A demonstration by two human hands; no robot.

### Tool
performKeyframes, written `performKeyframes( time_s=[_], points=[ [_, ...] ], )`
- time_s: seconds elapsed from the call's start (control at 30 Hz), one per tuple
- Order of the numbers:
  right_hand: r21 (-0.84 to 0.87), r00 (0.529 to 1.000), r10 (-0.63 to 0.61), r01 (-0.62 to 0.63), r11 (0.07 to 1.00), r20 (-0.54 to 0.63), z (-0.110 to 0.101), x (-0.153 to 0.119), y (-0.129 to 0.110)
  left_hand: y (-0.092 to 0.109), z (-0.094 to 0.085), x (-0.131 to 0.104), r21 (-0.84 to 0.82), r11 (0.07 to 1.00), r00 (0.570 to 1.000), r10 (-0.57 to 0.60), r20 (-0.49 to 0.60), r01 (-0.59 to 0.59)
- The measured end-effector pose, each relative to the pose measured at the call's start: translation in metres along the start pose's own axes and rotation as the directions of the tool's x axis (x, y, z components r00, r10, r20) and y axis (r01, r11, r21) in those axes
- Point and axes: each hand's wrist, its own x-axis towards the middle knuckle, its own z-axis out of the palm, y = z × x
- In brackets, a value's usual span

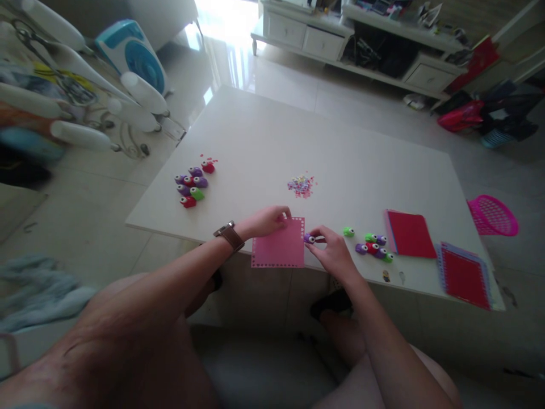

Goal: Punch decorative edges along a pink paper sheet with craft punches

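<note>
A pink sheet of paper [279, 247] lies at the table's near edge, its lower part jutting over it. Small punched shapes run along its top, right and bottom margins. My left hand [270, 220], with a brown watch on the wrist, rests on the sheet's upper left, fingers curled at the top edge and holding it. Between the thumb and fingers of my right hand [331, 250] is a purple craft punch [309, 238], set against the sheet's right edge. Several more craft punches [372, 248] in purple, red and green stand to the right.
Another cluster of punches [189, 184] stands at the table's left. Paper confetti [300, 185] is heaped beyond the sheet. On the right lie red paper [411, 234] and a punched red-and-purple stack [466, 276]. A pink basket [494, 216] is beside the white table [340, 147].
</note>
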Motion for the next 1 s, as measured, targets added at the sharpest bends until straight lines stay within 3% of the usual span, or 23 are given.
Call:
performKeyframes(
  time_s=[0.47, 0.67, 0.83, 1.0],
  points=[
    [-0.098, 0.995, -0.068, 0.076, 0.992, 0.078, 0.002, -0.002, 0.002, -0.001, 0.005, 0.002, 0.058, 0.998, 1.0, 0.004, 0.013, -0.005],
    [-0.134, 0.98, -0.01, 0.038, 0.99, 0.199, 0.008, -0.003, 0.008, -0.005, 0.021, 0.0, 0.227, 0.972, 0.995, 0.08, -0.061, -0.065],
    [-0.19, 0.973, 0.024, 0.021, 0.982, 0.231, 0.011, -0.004, 0.007, 0.005, 0.029, -0.008, 0.437, 0.89, 0.969, 0.205, -0.14, -0.125],
    [-0.196, 0.971, 0.043, 0.004, 0.981, 0.237, 0.006, -0.005, 0.006, 0.011, 0.035, -0.011, 0.414, 0.895, 0.985, 0.169, 0.024, -0.164]
  ],
)
